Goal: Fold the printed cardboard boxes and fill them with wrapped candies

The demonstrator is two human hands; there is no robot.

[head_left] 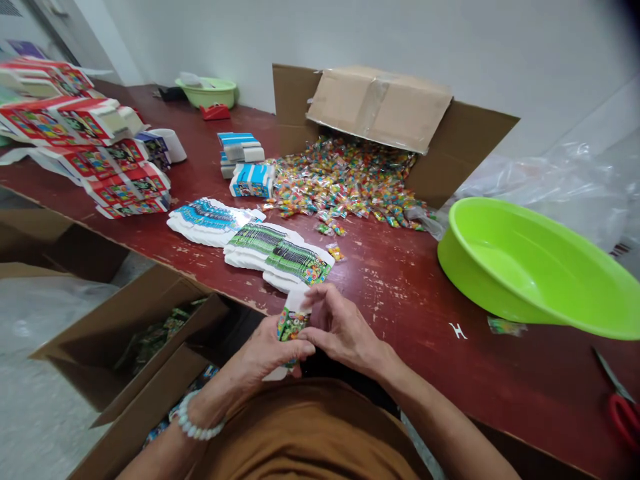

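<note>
A small green printed carton point(294, 323) with a white flap on top is held just off the table's front edge, close to my body. My left hand point(260, 350) grips its side, thumb across the front and fingers behind. At the upper right, my right hand point(350, 330) pinches the white flap between its fingers, its thumb near the printed face. Just beyond lies a fanned row of flat green cartons point(280, 253), with flat blue cartons point(210, 220) overlapping farther left. A wrapped candy packet point(335, 252) lies beside the green row.
Candy packets point(345, 180) spill from a tipped cardboard box point(380, 107) at the back. Bundled red cartons point(115, 167) stack at left. A lime-green basin point(540, 267) and scissors point(620, 407) are at right. Open boxes point(125, 333) stand below the table's left edge.
</note>
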